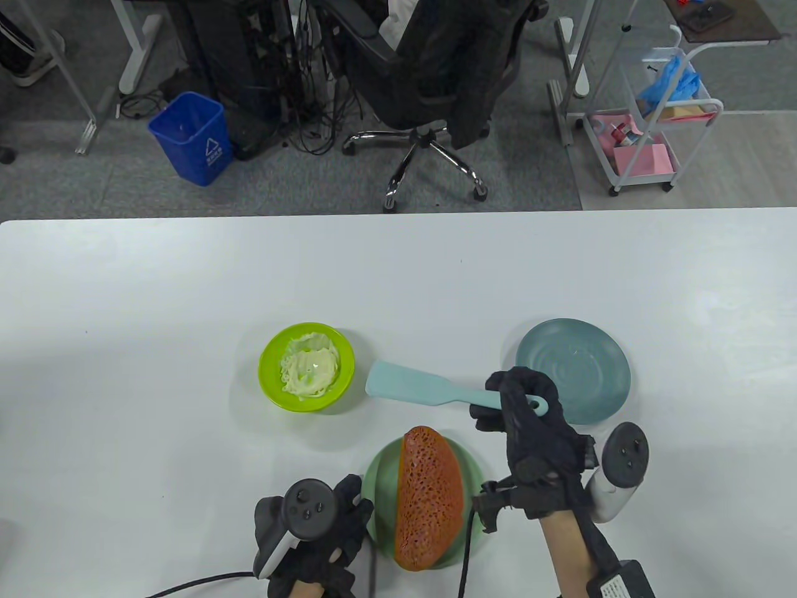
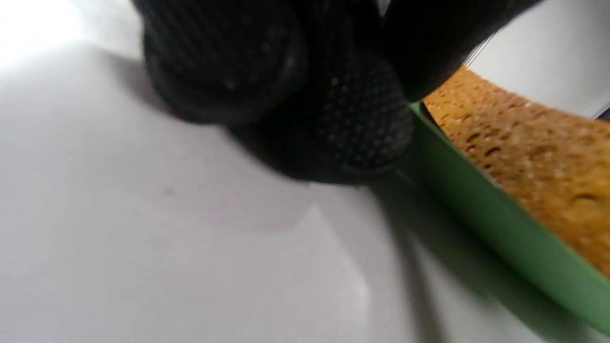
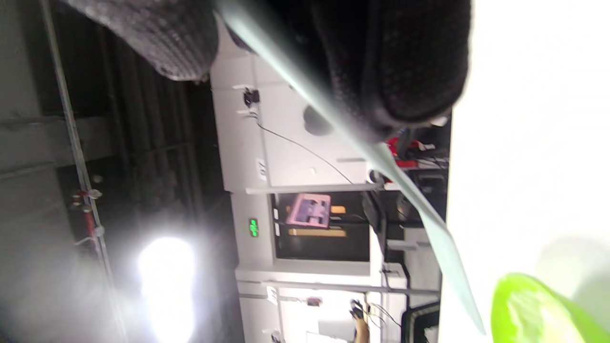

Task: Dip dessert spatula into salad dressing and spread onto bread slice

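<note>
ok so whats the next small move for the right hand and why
Probably carry the spatula left and tip its blade down into the lime bowl. The right hand grips the handle, the blade looks clean and points toward the dressing, and the bread slice is still bare.

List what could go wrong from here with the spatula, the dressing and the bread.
The right hand grips the light blue dessert spatula near its handle end, so the blade could wobble and tip the small lime-green bowl of pale dressing. The brown bread slice overhangs the green plate; spreading pressure could slide it off.
</note>
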Tool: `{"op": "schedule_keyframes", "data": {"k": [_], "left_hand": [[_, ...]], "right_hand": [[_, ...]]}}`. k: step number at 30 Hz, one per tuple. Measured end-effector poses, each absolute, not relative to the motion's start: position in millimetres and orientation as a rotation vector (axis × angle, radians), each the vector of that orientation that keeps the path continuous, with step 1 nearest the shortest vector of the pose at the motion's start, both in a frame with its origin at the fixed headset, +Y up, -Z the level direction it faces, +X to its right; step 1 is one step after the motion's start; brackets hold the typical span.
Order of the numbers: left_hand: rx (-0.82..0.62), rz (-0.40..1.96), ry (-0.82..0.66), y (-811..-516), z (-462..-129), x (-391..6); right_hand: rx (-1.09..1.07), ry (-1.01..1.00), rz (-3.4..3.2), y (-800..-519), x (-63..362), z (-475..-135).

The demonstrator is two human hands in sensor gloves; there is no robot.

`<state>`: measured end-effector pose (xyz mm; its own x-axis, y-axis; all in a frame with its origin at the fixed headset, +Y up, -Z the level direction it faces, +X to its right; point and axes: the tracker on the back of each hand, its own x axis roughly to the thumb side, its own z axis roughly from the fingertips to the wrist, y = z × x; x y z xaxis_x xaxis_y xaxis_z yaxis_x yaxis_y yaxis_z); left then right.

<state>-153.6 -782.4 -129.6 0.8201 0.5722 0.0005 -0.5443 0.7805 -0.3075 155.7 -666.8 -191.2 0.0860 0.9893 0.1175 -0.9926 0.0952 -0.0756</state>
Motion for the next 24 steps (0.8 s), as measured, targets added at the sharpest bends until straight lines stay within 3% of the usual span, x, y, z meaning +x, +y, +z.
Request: {"op": "schedule_keyframes", "data": {"k": [13,24], "left_hand": [[-0.308,0.613,-0.098,-782.5,-130.3,-154.6],[-0.311,0.616,-0.100,-782.6,-130.2,-154.2]], "right_hand": [[0.027,0.025,1.613,-676.5,72.7,-235.1],[-0.005,0.122,1.667,-699.4,47.1,-255.9]]}}
